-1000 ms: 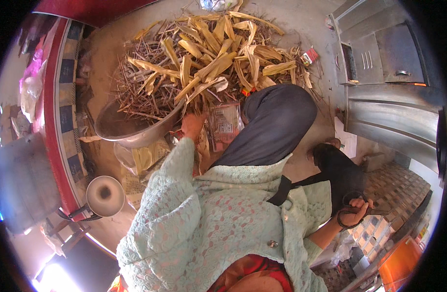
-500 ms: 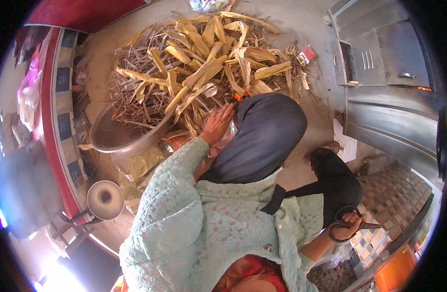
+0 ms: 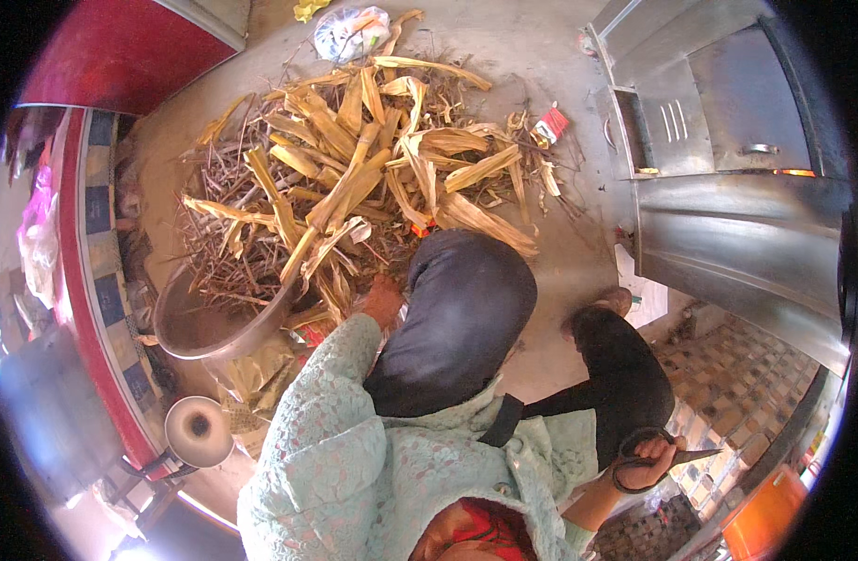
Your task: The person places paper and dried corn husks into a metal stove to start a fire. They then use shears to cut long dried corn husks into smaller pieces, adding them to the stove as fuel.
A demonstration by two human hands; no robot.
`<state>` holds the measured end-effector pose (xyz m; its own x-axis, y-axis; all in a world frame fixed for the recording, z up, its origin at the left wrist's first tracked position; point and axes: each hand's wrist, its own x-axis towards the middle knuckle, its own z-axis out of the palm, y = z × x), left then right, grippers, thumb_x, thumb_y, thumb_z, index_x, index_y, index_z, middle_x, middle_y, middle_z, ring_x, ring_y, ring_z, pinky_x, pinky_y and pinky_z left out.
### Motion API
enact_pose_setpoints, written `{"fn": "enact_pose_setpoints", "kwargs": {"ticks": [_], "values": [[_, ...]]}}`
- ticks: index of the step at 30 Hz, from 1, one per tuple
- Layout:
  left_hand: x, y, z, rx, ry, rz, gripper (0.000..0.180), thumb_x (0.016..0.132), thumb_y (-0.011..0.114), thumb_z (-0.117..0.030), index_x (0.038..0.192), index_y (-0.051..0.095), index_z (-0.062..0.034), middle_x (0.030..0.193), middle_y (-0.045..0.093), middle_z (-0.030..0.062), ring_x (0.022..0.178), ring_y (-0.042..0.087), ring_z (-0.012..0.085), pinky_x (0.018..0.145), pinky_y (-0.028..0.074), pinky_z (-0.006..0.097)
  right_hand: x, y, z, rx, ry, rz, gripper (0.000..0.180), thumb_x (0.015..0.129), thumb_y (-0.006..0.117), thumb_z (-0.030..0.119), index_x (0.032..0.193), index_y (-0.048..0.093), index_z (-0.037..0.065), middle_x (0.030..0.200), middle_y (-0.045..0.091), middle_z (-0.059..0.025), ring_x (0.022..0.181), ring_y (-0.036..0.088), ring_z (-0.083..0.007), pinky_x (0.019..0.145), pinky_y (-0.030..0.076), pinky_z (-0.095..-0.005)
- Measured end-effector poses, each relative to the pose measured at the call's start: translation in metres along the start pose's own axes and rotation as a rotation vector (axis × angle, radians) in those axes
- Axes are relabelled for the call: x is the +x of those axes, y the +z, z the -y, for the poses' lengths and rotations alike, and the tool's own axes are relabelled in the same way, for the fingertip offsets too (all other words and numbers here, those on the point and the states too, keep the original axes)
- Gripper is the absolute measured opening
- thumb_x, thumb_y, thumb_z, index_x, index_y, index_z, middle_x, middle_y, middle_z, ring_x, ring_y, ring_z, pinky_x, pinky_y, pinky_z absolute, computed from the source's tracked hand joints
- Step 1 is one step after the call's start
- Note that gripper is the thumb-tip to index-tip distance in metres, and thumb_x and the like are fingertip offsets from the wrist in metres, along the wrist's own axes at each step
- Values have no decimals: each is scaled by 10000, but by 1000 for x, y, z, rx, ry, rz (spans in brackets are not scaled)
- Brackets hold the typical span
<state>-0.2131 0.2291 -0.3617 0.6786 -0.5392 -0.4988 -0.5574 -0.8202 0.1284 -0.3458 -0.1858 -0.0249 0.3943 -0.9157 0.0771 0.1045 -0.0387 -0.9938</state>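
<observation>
As the left hand (image 3: 384, 297) reaches to the near edge of a heap of dry corn husks (image 3: 354, 196) on the concrete floor, fingers curled among the leaves, though what they pinch cannot be told, the right hand (image 3: 651, 465) is closed around dark scissors (image 3: 655, 457) beside a steel cabinet (image 3: 728, 196). A metal basin (image 3: 209, 327) sits against the pile.

Your left hand (image 3: 384, 301) touches the near edge of the pile of dry corn husks (image 3: 354, 187). Left of it sits a metal basin (image 3: 209, 323), a small funnel (image 3: 197, 430) nearer you. Your right hand (image 3: 646, 467), well apart to the right, grips scissors (image 3: 653, 455); a metal oven (image 3: 728, 159) stands beyond it.
</observation>
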Motion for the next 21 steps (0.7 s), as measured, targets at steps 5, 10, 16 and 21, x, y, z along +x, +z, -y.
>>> {"fn": "enact_pose_setpoints", "kwargs": {"ticks": [5, 10, 16, 21], "values": [[-14, 19, 32, -30, -225, -1, 331, 820, 545, -197, 1116, 581, -52, 976, 621, 182, 986, 583, 332, 831, 458, 465, 5, -7, -2, 46, -7, 100, 251, 960, 439, 188, 1122, 466, -2, 568, 224, 59, 467, 239, -42, 419, 216, -203], [-49, -56, 73, -29, -440, -244, 453, 815, 574, -215, 1243, 498, -86, 770, 655, 105, 595, 654, 274, 443, 497, 416, 2, -9, -7, 113, 8, 114, 207, 965, 413, 167, 1106, 422, 15, 571, 223, 54, 464, 242, -48, 411, 216, -208], [-24, -99, 63, 0, -899, 58, 555, 907, 475, -260, 1344, 335, 52, 1133, 597, 132, 874, 647, 267, 663, 530, 437, -3, -22, -21, -111, -35, 116, 140, 881, 423, 114, 771, 476, 46, 574, 394, 10, 518, 369, -93, 487, 318, -238], [-7, 49, 107, 755, -523, -164, 462, 968, 400, -273, 1332, 395, 12, 1259, 507, 130, 1134, 495, 235, 941, 397, 374, 11, 11, -13, -31, 26, 136, 85, 785, 495, 41, 849, 536, 4, 550, 502, -53, 479, 470, -137, 481, 380, -242]]}}
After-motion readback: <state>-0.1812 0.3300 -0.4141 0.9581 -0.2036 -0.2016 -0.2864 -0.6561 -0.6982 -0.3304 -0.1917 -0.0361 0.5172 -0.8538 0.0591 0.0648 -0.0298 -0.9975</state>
